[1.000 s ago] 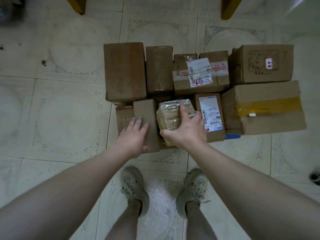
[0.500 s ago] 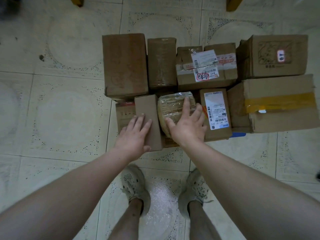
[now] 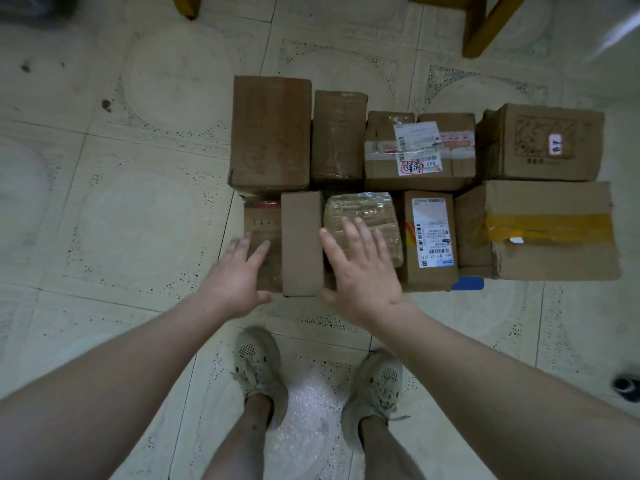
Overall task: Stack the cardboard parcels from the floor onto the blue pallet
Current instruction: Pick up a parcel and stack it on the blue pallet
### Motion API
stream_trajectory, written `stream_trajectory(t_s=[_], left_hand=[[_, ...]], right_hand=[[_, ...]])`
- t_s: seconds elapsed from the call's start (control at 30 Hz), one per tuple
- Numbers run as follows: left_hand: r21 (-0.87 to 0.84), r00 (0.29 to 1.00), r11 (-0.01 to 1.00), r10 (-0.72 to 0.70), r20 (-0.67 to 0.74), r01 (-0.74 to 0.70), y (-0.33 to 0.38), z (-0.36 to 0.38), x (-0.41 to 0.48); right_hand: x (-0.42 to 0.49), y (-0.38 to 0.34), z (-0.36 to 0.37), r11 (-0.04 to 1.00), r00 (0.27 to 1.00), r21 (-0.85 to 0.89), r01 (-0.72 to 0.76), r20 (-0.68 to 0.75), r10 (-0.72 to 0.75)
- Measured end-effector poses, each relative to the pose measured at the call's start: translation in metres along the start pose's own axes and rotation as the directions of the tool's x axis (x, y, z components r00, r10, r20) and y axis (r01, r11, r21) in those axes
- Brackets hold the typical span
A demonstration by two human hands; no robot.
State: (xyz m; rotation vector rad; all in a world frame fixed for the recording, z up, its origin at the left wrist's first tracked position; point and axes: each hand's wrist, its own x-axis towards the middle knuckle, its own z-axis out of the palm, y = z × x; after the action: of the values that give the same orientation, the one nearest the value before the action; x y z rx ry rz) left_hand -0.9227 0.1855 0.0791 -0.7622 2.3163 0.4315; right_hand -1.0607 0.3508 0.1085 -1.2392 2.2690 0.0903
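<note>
1. Pale shoes [image 3: 260, 368] are standing on the tiled floor [image 3: 104, 220].
2. The left grip [image 3: 239, 278] is reaching out open, fingers straight, over a low carton [image 3: 260, 220].
3. The right grip [image 3: 360, 271] is spreading open, holding nothing, over the film-wrapped parcel [image 3: 360, 207].
4. Cardboard parcels [image 3: 270, 133] are sitting in two packed rows on the blue pallet [image 3: 468, 283], which is showing only one corner.

Mostly plain matt brown cardboard here, like the tall box [image 3: 272, 133]; my middle parcel [image 3: 362, 213] is wrapped in shiny crinkly clear plastic; the big box [image 3: 554, 265] has a glossy yellow tape strip [image 3: 547, 227]; floor tiles [image 3: 104, 220] look smooth, faintly shiny; the bubble wrap [image 3: 304, 410] glints.
</note>
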Motion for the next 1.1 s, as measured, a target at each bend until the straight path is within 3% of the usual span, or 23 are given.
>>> stream_trajectory(t_s=[0.1, 0.3, 0.43, 0.53, 0.77, 0.87, 1.0, 1.1], left_hand=[[0.017, 0.999, 0.999, -0.051, 0.018, 0.05, -0.006, 0.017, -0.007], [-0.015, 0.997, 0.999, -0.035, 0.063, 0.036, -0.01, 0.057, 0.014], [-0.047, 0.99, 0.998, 0.033, -0.138, -0.04, -0.013, 0.074, 0.029], [-0.076, 0.98, 0.996, 0.038, -0.195, -0.054, -0.015, 0.073, 0.034], [-0.141, 0.995, 0.988, 0.044, -0.086, -0.056, -0.018, 0.054, 0.022], [-0.169, 0.985, 0.98, 0.077, -0.157, -0.103, -0.014, 0.036, 0.013], [-0.124, 0.945, 0.961, 0.21, -0.25, -0.246, 0.009, 0.012, 0.012], [-0.043, 0.938, 0.953, 0.287, -0.193, -0.3, 0.036, 0.006, 0.021]], right_hand=[[0.005, -0.017, 0.015, 0.986, 0.992, -0.125, 0.114, 0.076, -0.105], [0.027, -0.016, 0.045, 0.955, 0.988, -0.262, 0.139, 0.096, -0.117], [0.031, -0.013, 0.06, 0.938, 0.994, -0.329, 0.11, 0.017, -0.111], [0.031, -0.015, 0.062, 0.936, 0.995, -0.34, 0.09, -0.018, -0.102], [0.025, -0.013, 0.049, 0.955, 0.993, -0.273, 0.113, -0.011, -0.12], [0.021, -0.003, 0.037, 0.963, 0.989, -0.234, 0.134, -0.021, -0.143], [0.016, 0.025, 0.022, 0.983, 0.999, -0.185, -0.002, -0.032, -0.004], [0.014, 0.048, 0.016, 0.983, 0.99, -0.111, -0.143, -0.019, 0.142]])
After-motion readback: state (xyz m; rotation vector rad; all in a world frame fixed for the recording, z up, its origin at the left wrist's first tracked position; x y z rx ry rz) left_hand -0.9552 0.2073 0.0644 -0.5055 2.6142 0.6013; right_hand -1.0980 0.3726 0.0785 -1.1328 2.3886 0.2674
